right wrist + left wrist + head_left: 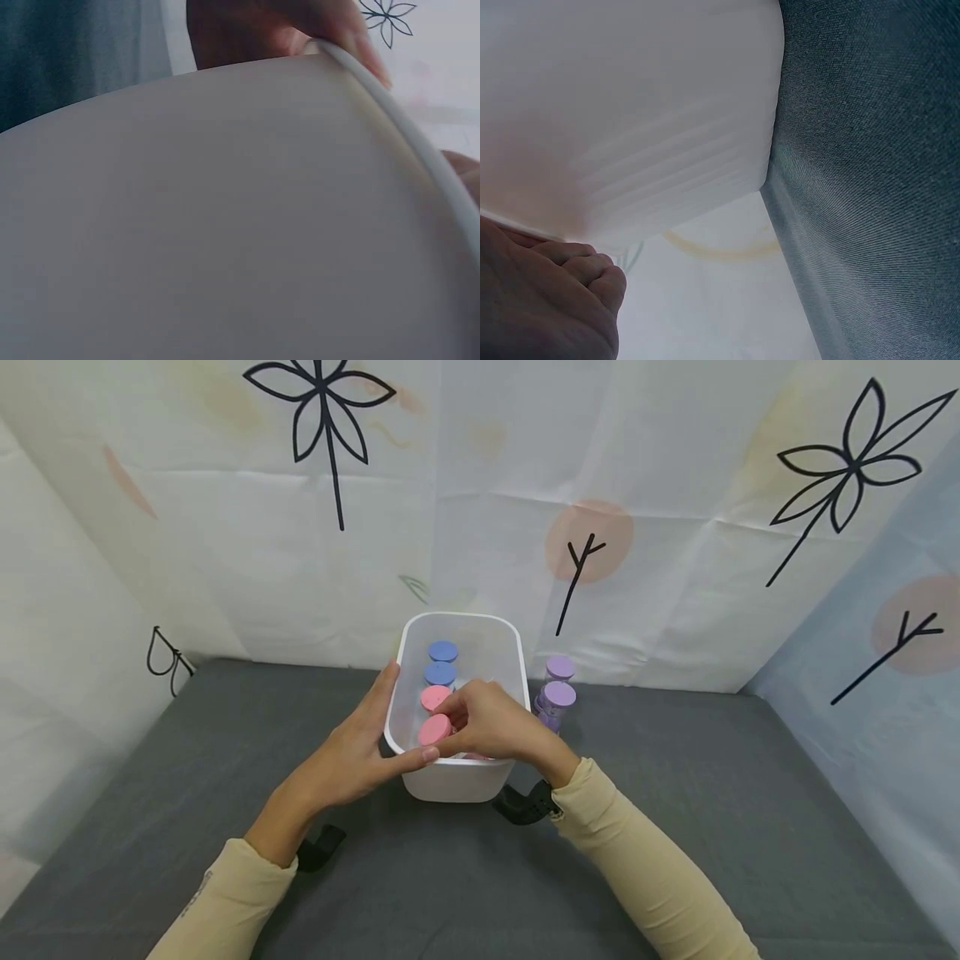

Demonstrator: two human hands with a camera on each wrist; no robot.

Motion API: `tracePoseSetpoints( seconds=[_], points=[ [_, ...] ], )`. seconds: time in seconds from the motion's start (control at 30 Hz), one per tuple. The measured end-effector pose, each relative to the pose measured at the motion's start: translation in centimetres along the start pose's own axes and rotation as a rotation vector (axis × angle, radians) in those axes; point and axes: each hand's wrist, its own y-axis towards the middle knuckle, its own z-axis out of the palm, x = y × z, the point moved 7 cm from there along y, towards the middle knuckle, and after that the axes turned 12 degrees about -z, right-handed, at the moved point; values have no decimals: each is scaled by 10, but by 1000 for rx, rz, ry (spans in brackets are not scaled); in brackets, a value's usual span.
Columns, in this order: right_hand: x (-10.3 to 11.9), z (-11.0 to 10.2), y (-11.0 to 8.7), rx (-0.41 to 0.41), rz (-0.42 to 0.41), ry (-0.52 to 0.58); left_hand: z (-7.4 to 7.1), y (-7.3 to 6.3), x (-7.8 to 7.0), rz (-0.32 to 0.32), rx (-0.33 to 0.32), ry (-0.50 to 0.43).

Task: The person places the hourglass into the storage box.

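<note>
1. I see a round, pink-capped container [435, 731] inside the white bin [456, 785], pinched by the right hand [487, 720], which partly blocks my view inside.
2. The left hand [348, 764] touches the bin, fingers and thumb spread.
3. Blue-capped containers [440, 673] sit farther back; purple-capped containers [558, 695] stand outside, right.

Passable from above over the far right inside of the box [459, 787], beyond the right hand [491, 722] and beside the blue jars [440, 673]. Blocked at the near end by that hand, bent over the pink jars [434, 730], and at the near left by the left hand [356, 752]. Tight along the right outer wall (purple jars [558, 695] just beside). Walled off behind by the backdrop [487, 552]. Roomy over the table [772, 802], right of both arms.
</note>
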Motion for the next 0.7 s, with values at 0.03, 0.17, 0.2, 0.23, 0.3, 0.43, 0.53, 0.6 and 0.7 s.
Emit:
tracePoseSetpoints(
  seconds=[0.03,0.17,0.2,0.23,0.3,0.43,0.53,0.6,0.7],
  points=[
    [-1,0,0,0,5,-12,0,0,0,-5,-2,3],
    [-2,2,0,-3,21,-45,0,0,0,-13,-2,6],
    [-2,2,0,-5,23,-53,0,0,0,-14,-2,8],
    [-1,2,0,-6,26,-63,0,0,0,-14,-1,8],
    [-1,2,1,-6,32,-93,0,0,0,-9,0,5],
    [-1,2,1,-11,55,-123,-1,1,-1,6,0,-1],
    [-2,2,1,-9,72,-126,-1,1,-1,12,0,-8],
    [-2,3,1,-3,81,-127,0,1,-1,12,0,-11],
    [-2,3,1,12,78,-122,0,1,0,4,1,-9]
  ],
)
